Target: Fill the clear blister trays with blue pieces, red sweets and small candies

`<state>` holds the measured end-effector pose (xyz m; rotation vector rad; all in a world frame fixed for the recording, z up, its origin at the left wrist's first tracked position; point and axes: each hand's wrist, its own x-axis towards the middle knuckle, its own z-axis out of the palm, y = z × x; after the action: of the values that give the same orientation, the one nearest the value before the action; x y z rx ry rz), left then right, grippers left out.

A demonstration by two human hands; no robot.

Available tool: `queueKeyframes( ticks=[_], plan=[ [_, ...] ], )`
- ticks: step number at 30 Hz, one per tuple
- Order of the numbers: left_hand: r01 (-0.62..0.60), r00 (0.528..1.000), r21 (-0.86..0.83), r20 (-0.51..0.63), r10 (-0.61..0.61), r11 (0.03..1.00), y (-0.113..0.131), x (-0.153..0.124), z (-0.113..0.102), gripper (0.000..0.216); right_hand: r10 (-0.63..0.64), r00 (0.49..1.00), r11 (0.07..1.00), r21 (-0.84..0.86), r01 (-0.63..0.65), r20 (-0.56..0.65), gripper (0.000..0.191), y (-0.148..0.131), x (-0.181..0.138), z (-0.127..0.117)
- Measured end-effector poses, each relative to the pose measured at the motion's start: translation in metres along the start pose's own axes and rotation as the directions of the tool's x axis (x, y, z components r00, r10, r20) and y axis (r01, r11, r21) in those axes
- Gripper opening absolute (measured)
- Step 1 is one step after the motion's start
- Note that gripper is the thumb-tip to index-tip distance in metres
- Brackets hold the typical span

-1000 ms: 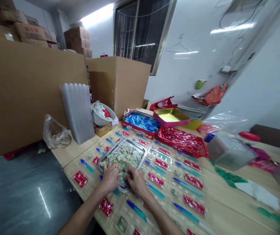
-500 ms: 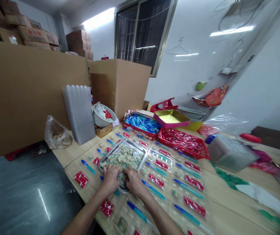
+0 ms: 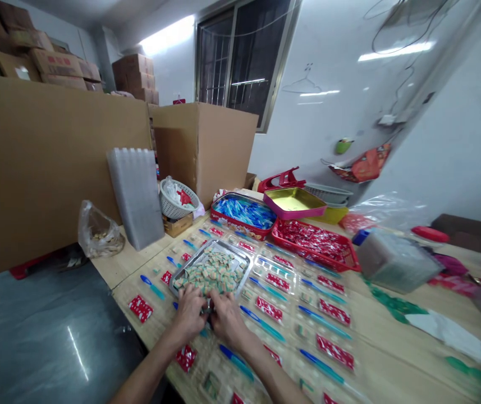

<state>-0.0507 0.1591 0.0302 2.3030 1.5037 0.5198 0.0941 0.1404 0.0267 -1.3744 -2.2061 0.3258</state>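
Note:
A metal tray (image 3: pixel 246 262) lies on the table, heaped with small flat green-and-tan pieces (image 3: pixel 217 269). My left hand (image 3: pixel 190 311) is at its near side, fingers curled together at the edge of the heap. Close beside it, nearly touching, my right hand (image 3: pixel 226 314) has its fingers bent inward and pressed together. Whatever the fingertips hold is too small or hidden to make out. Around the tray, clear plastic blister trays are laid out in rows, with blue pens or brush-like sticks (image 3: pixel 263 324) and red white-spotted packets (image 3: pixel 269 308) in them.
Behind stand a red tin (image 3: pixel 244 229) of blue sticks, a red basket (image 3: pixel 352 257) of red packets and a gold-lined tin (image 3: pixel 294 202). Stacked clear trays (image 3: pixel 136 196) rise at the back left beside a plastic bag (image 3: pixel 99 233). A clear box (image 3: pixel 398 264) stands right.
My right hand has shifted slightly left, closing the gap to my left hand, and now covers more of the tray's near corner. The heap looks much the same.

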Motion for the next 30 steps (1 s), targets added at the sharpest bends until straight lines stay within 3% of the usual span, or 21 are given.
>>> queueKeyframes(
  ticks=[5,11,17,20,30],
  plan=[
    [-0.012,0.999,-0.026,0.034,0.013,1.000,-0.002,-0.001,-0.001,0.015,0.065,0.998,0.996,0.066,-0.065,0.015,0.042,0.006,-0.004,0.007],
    [-0.014,0.997,-0.025,0.080,0.016,1.000,0.001,0.001,0.002,0.015,0.062,0.998,0.997,0.033,-0.062,0.011,0.049,0.005,-0.004,0.006],
    [0.084,0.995,-0.067,0.053,-0.081,0.994,-0.005,0.004,-0.003,0.010,0.198,0.979,0.979,0.041,-0.199,0.039,0.023,0.005,-0.001,-0.007],
    [0.080,0.996,-0.077,0.048,-0.077,0.994,-0.007,0.003,-0.004,0.009,0.242,0.967,0.967,0.057,-0.247,0.076,0.022,0.007,0.000,-0.007],
    [0.098,0.995,-0.102,0.020,-0.096,0.990,-0.017,0.002,0.001,0.009,0.200,0.978,0.980,-0.015,-0.200,0.061,0.026,0.009,0.003,-0.008]
  ],
)
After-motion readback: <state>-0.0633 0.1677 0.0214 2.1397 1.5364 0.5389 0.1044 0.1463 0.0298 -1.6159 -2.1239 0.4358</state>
